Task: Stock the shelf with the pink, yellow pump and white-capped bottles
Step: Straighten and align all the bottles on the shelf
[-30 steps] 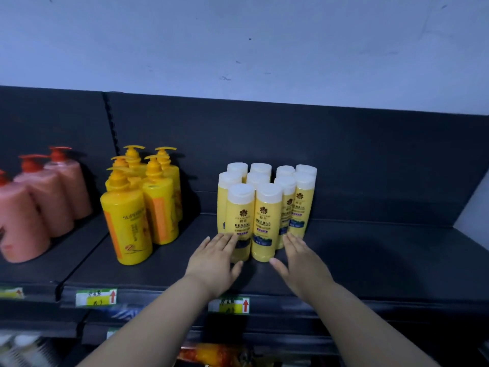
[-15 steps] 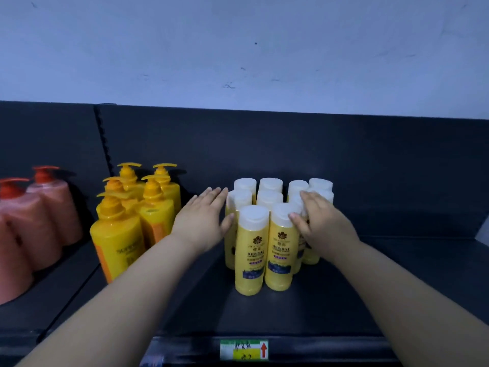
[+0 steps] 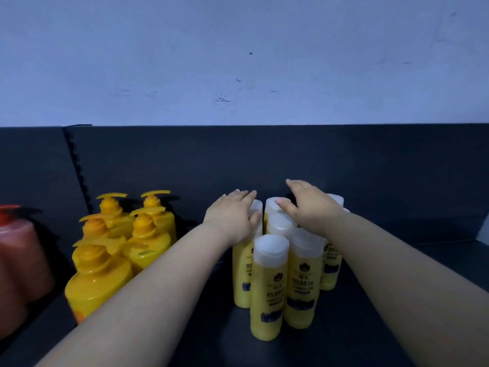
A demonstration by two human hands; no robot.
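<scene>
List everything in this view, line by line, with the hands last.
white-capped bottles: a tight cluster of upright bottles, yellow with white caps, centre of the shelf; the hands hide the exact count
yellow pump bottles: five, yellow, upright, left of the cluster
pink bottle: at least one, pink with a red pump, blurred, cut off by the left edge
shelf: one, dark, under all the bottles
back panel: dark, behind the shelf
wall: pale blue-grey, above the panel
left hand: fingers straight, on the cluster's rear left caps
right hand: fingers straight, on the rear right caps
</scene>
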